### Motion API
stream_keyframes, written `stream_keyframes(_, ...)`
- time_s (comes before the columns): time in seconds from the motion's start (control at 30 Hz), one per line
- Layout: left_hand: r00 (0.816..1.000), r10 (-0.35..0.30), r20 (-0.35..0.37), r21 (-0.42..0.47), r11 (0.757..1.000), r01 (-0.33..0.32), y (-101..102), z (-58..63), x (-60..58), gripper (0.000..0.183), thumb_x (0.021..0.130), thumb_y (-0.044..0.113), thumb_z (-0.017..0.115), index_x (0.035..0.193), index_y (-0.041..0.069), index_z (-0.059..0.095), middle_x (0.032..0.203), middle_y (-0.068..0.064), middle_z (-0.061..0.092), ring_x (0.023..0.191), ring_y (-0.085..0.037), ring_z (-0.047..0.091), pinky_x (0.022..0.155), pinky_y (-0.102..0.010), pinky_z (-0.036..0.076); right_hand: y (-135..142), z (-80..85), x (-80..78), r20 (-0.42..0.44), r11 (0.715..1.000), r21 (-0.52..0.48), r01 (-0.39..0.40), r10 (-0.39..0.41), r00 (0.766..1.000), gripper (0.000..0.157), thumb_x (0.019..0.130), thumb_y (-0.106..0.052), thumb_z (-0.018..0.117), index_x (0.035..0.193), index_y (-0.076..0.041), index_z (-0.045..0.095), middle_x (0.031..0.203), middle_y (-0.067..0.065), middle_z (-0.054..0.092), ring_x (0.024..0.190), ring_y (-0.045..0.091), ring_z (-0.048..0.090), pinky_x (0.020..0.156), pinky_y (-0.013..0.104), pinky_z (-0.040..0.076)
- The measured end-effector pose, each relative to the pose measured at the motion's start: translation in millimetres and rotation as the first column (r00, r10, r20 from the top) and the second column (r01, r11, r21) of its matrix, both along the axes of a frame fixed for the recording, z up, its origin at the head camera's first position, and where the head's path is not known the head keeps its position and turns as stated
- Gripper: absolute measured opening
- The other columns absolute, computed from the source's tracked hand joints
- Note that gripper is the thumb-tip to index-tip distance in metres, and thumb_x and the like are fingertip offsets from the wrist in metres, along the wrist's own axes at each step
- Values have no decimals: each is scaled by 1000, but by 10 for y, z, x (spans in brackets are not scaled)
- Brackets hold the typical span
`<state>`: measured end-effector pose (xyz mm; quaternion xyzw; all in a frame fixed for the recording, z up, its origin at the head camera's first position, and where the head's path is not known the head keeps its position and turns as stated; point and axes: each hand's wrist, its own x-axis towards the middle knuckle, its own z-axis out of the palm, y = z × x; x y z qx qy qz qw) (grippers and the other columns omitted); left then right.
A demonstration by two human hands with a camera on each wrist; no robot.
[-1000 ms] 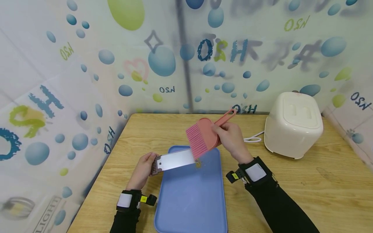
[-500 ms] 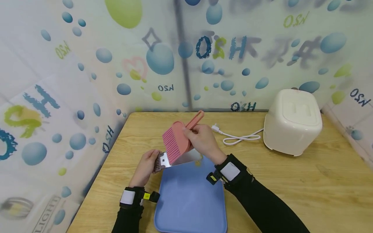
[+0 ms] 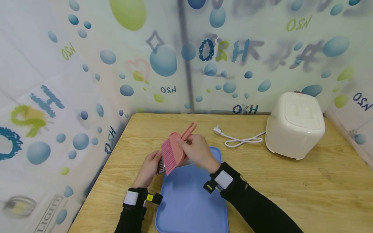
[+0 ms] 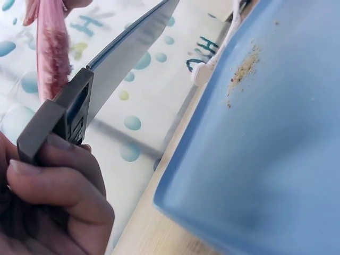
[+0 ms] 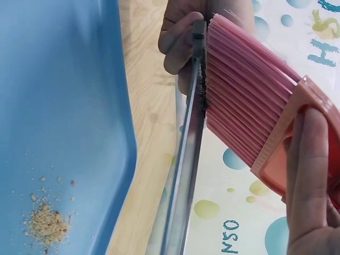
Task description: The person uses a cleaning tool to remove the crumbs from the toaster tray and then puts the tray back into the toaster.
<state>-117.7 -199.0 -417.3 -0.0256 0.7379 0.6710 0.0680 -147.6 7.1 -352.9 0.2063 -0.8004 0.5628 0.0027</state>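
Note:
My left hand point(image 3: 147, 169) grips the dark plastic end of a narrow metal crumb tray point(image 4: 133, 48), holding it above the left edge of a blue tray point(image 3: 190, 200). In the right wrist view the crumb tray point(image 5: 186, 175) stands on edge. My right hand point(image 3: 198, 151) holds a pink brush point(image 3: 177, 147) by the base of its handle. Its bristles point(image 5: 247, 90) touch the crumb tray near the plastic end, close to my left fingers. In the head view brush and right hand hide most of the crumb tray. Brown crumbs point(image 5: 48, 226) lie in a small heap on the blue tray.
A white toaster point(image 3: 295, 126) stands at the back right of the wooden table point(image 3: 291, 187). Its white cord point(image 3: 243, 140) lies coiled to the left, with the plug behind the right hand. A patterned curtain point(image 3: 163, 97) closes off the back and sides.
My right hand has carried the brush leftward along the crumb tray, from its far end to its plastic end. The plug has come into sight. My left hand has barely shifted.

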Motion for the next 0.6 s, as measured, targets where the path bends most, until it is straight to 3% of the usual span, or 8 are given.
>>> stream_keyframes(0.17, 1000, 9, -11, -31, 999, -9, 41, 140, 78, 30, 101, 21, 32, 99, 1, 54, 73, -11, 47, 54, -17, 41, 43, -24, 31, 4, -50, 21, -1, 1000, 12, 29, -29, 1000, 25, 92, -31, 55, 78, -12, 66, 56, -1, 57, 45, 16, 51, 38, 28, 33)
stream_keyframes(0.33, 1000, 21, -1, -40, 999, -21, 24, 135, 85, 31, 101, 21, 32, 101, 1, 55, 75, -11, 48, 54, -17, 42, 43, -24, 31, 19, -66, 39, 37, 1000, -7, 16, -16, 999, 26, 92, -31, 54, 84, -10, 66, 60, -1, 60, 48, 17, 56, 39, 32, 43)
stream_keyframes(0.5, 1000, 29, 11, -31, 999, -28, -32, 0, 16, 32, 101, 23, 32, 102, 2, 56, 77, -12, 50, 53, -17, 43, 42, -24, 31, 58, -79, 51, 101, 998, -55, 3, 2, 995, 26, 92, -32, 54, 90, -9, 65, 65, 1, 62, 51, 18, 58, 47, 42, 49)
stream_keyframes(0.6, 999, 46, 13, -27, 999, -46, -60, -83, -18, 33, 101, 26, 34, 100, 2, 56, 76, -12, 49, 53, -17, 42, 41, -24, 31, 84, -84, 53, 93, 998, -59, 13, -7, 996, 25, 92, -32, 54, 89, -9, 65, 65, 2, 62, 50, 18, 58, 47, 43, 50)
